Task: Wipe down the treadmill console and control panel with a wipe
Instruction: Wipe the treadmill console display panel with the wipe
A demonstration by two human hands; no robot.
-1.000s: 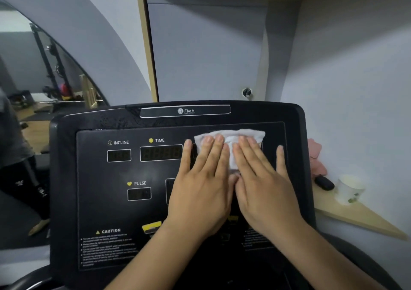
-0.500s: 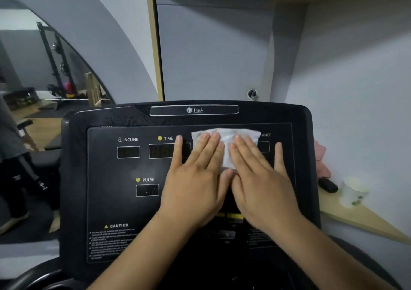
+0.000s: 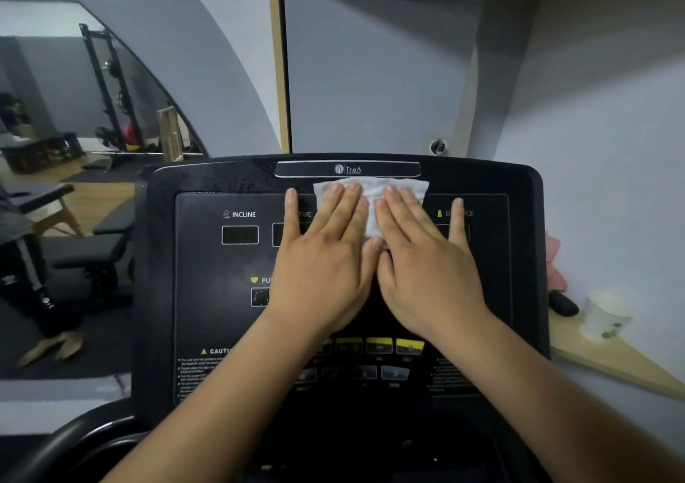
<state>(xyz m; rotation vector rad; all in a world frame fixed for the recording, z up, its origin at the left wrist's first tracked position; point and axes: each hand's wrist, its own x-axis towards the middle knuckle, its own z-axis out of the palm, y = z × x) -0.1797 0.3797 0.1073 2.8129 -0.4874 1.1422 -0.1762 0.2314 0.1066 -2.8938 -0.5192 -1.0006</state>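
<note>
Left hand [image 3: 322,271], right hand [image 3: 426,271] flat, fingers straight, pinkies splayed: wipe [image 3: 370,188] pinned under fingertips, likely for broad pressure on console [image 3: 207,297].

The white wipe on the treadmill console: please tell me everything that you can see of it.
The wipe is a thin white sheet, slightly wrinkled, like paper or non-woven cloth. It lies flat, spread wide, at the top middle of the black console, just under the logo strip. The left hand and the right hand press on it side by side with straight fingers, which cover its lower part.
</note>
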